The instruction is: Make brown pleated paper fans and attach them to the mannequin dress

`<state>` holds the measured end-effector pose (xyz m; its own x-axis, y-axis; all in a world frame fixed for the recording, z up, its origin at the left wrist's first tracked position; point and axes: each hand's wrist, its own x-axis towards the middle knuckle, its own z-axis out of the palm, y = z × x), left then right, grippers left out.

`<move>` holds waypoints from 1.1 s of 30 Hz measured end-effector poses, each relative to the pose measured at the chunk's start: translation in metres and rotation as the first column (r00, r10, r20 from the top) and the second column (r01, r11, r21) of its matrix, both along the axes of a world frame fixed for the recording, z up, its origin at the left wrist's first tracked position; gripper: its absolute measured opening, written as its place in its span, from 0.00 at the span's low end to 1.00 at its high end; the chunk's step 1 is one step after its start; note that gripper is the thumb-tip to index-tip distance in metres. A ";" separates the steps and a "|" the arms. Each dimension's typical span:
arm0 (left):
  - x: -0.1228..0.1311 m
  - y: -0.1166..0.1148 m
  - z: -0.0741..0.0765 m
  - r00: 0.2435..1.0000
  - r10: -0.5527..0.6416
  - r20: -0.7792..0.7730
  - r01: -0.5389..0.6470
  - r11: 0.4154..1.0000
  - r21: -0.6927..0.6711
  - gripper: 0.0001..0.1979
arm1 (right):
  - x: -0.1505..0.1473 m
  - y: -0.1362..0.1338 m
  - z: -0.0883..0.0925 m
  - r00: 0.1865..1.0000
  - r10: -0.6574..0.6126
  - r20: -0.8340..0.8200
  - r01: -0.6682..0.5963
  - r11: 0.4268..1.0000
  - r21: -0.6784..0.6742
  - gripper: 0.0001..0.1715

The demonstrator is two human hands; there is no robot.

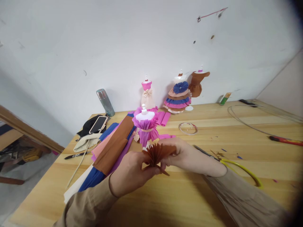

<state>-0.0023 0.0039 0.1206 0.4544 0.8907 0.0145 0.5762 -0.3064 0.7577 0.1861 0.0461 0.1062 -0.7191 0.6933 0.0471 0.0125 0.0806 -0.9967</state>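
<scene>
A pleated fan of brown crepe paper (pixel 156 153) is held up between my two hands, its folds spread at the top and gathered at the bottom. My left hand (pixel 133 171) pinches the gathered base from the left. The right side of the fan is gripped by my right hand (pixel 181 154). Just beyond the fan stands a small white dress form (pixel 145 116) wearing a purple crepe paper top (pixel 148 129) with a pale band round it. Yellow-handled scissors (pixel 243 168) lie to the right, partly hidden under my right forearm.
Sheets of coloured crepe paper (pixel 115 143) lie to the left, near a phone (pixel 98 124), a pen (pixel 77 155) and a flask (pixel 105 102). Along the wall stand dressed forms, one in tiered skirts (pixel 177 99). A wire coil (pixel 188 128), glue stick (pixel 225 98) and red-handled tool (pixel 286 141) lie rightward.
</scene>
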 end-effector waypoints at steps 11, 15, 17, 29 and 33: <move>-0.003 0.009 -0.005 0.998 0.053 -0.037 -0.055 0.997 -0.059 0.08 | -0.010 0.002 -0.013 0.990 -0.138 0.037 0.132 0.983 0.131 0.05; -0.011 0.013 -0.002 0.992 0.113 -0.064 -0.113 0.994 0.008 0.04 | -0.009 0.007 -0.016 0.992 -0.125 0.004 0.125 0.989 0.081 0.07; -0.014 0.015 0.001 0.992 0.115 -0.056 -0.118 0.992 -0.054 0.02 | -0.006 0.009 -0.015 0.990 -0.142 0.010 0.141 0.988 0.057 0.08; -0.008 0.030 -0.023 0.972 -0.037 0.230 0.119 0.929 -0.351 0.14 | 0.002 0.019 -0.022 1.000 -0.030 -0.002 0.030 0.993 0.112 0.04; -0.009 0.034 -0.029 0.966 -0.055 0.254 0.129 0.950 -0.283 0.13 | 0.004 0.017 -0.021 0.989 -0.079 0.124 0.066 0.992 0.105 0.05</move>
